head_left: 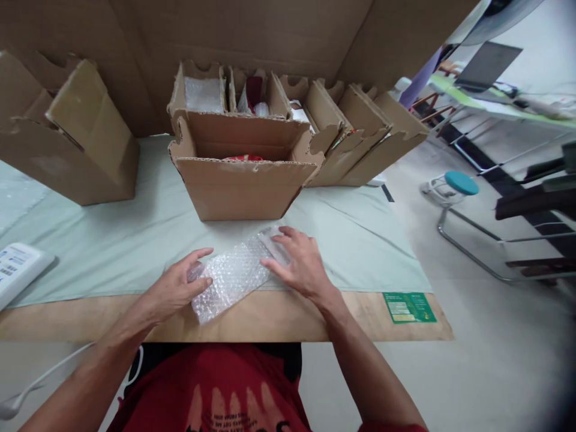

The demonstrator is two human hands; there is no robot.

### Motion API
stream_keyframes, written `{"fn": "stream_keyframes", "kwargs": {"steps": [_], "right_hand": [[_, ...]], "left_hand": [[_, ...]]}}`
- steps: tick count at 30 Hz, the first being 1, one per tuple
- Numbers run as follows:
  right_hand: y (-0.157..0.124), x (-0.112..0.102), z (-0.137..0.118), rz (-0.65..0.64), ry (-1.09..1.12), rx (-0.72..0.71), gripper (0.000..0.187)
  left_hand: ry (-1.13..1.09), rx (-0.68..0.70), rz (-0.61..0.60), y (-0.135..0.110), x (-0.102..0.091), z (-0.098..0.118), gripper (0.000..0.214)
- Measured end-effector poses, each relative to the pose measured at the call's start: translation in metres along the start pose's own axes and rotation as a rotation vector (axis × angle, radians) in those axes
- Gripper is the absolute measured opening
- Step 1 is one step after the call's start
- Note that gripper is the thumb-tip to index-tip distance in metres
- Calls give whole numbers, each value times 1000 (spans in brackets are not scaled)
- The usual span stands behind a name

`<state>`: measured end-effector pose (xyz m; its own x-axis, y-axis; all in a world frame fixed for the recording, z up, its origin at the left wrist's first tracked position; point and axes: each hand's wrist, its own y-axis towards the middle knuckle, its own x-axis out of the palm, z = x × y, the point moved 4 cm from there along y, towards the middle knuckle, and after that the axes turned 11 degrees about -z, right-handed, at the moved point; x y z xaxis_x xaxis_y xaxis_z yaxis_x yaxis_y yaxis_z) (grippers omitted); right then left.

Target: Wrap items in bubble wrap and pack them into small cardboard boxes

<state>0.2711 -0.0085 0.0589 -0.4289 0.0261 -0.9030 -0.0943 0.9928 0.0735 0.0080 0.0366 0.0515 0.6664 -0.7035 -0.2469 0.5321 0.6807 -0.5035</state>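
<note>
A strip of clear bubble wrap (238, 270) lies at a slant over the front of the cloth and the bare wooden edge. My left hand (177, 285) holds its left end, with the thumb on top and the index finger stretched along the far side. At the other end, my right hand (299, 258) grips the wrap between thumb and fingers. Whether anything is wrapped inside cannot be made out. Just beyond the wrap stands an open cardboard box (243, 189) with something red inside.
Behind stand several narrow cardboard bins (333, 114), one holding folded bubble wrap (204, 95). A larger carton (101, 132) is at the left, near a white device (22, 270) with labels. A green card (409, 308) lies at the right edge; a stool (461, 183) stands beyond.
</note>
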Motion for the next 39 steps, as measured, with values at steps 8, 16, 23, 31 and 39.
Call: {"fn": "stream_keyframes", "kwargs": {"steps": [8,16,23,31,39], "right_hand": [[-22,-37,65,137,220,244,31],[-33,-27,94,134,-107,437,26],[-44,-21,86,252,-285,378,42],[-10,28,-15,-257,-180,-166,52],[-73,-8,87,-31,-283,241,46]], "left_hand": [[182,-29,241,-3,-33,-1,80],[790,-198,463,22,-51,4,64],[1027,120,708,9,-29,12,57],[1137,424,204,34,75,15,54],[1122,151,380,11,5,-23,58]]}}
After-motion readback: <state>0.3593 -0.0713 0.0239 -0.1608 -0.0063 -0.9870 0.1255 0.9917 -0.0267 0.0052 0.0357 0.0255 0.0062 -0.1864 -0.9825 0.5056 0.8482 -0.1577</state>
